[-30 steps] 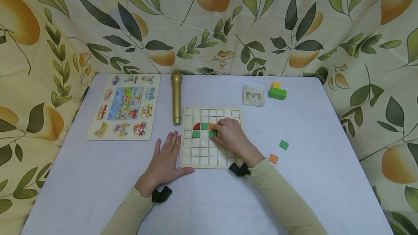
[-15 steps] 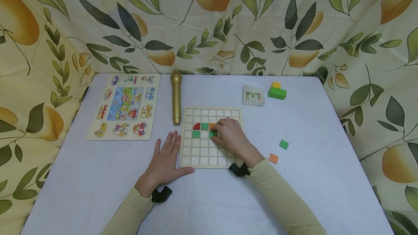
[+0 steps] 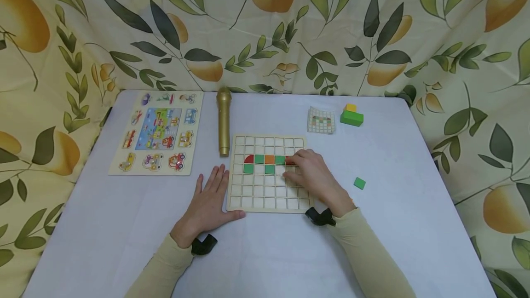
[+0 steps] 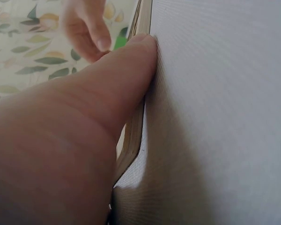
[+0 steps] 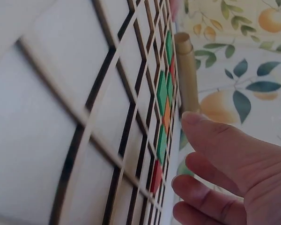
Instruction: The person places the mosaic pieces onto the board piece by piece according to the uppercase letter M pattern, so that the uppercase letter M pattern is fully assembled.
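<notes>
A wooden grid board lies on the white table. One row holds a red piece with a rounded corner, a green tile, an orange tile, another green tile and a second red piece. Two more green tiles sit one row lower. My right hand hovers over the board's right side, fingertips by the second red piece; in the right wrist view its thumb and fingers stand apart with nothing between them. My left hand rests spread at the board's left edge, thumb against the near corner.
A loose green tile lies right of the board. Behind stand a small pattern card, a green block and a yellow block. A gold microphone and a vehicle picture puzzle lie to the left.
My right hand has moved right off the orange tile, uncovering it and the green tile beside it. The right forearm now covers the loose orange tile's spot. My left hand stays put.
</notes>
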{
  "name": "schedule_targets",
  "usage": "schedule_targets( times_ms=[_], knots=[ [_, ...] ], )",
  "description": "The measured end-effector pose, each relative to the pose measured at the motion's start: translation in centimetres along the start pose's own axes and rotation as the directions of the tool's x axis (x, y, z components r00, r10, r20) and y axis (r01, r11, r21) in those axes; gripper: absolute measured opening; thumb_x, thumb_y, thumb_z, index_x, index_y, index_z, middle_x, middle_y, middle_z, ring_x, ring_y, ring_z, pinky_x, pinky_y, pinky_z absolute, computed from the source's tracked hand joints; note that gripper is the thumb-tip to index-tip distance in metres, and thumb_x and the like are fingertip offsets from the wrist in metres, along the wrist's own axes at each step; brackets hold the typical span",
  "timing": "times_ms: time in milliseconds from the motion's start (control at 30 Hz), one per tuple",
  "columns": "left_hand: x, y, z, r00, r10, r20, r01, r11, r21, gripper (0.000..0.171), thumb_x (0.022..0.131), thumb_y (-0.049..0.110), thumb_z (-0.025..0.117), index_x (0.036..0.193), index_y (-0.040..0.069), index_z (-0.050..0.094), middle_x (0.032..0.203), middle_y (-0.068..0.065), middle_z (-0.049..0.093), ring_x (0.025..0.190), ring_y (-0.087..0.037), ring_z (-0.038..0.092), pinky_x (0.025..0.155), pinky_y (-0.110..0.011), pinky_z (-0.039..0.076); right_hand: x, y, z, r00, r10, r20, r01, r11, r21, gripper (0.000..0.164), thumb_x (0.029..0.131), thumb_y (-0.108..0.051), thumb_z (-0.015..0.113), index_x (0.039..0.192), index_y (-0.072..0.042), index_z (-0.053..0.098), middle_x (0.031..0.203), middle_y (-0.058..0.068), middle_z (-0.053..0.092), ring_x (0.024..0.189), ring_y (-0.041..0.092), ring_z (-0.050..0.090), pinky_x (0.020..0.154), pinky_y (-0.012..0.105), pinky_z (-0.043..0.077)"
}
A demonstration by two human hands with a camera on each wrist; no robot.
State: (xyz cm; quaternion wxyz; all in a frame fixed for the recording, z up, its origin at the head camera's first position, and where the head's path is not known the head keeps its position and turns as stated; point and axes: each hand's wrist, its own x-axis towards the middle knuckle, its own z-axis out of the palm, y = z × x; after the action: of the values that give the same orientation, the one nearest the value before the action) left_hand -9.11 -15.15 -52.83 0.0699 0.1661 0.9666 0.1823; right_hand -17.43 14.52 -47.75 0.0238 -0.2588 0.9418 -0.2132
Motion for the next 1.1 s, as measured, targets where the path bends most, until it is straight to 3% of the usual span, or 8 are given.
schedule_targets(
  times_ms=[600, 1100],
  knots=[
    [0.0, 0.1, -0.2, 1.0, -0.003, -0.007, 0.003, 1.0, -0.021, 0.118, 0.076, 0.077, 0.059, 0.154, -0.001, 0.018, 0.162, -0.015, 0.007, 0.147, -0.027, -0.004, 0.111, -0.056, -0.01, -4.9, 4.5, -2.0, 0.984, 0.155, -0.089, -0.152, 0.988, 0.038, 0.039, 0.083, -0.023, 0.08, 0.115, -0.001, 0.07, 0.109, 0.012, 0.065, 0.105, 0.033, 0.053, 0.09, 0.05, 0.04],
    [0.0, 0.1, 0.0, 1.0, 0.003, -0.005, -0.003, 1.0, -0.013, 0.118, 0.077, 0.077, 0.058, 0.154, -0.001, 0.017, 0.162, -0.014, 0.006, 0.147, -0.027, -0.005, 0.112, -0.056, -0.01, -9.8, 7.9, -3.4, 0.929, 0.344, -0.133, -0.337, 0.939, 0.074, 0.045, 0.083, -0.019, 0.079, 0.121, 0.001, 0.064, 0.115, 0.02, 0.059, 0.113, 0.04, 0.045, 0.092, 0.057, 0.04]
  ],
)
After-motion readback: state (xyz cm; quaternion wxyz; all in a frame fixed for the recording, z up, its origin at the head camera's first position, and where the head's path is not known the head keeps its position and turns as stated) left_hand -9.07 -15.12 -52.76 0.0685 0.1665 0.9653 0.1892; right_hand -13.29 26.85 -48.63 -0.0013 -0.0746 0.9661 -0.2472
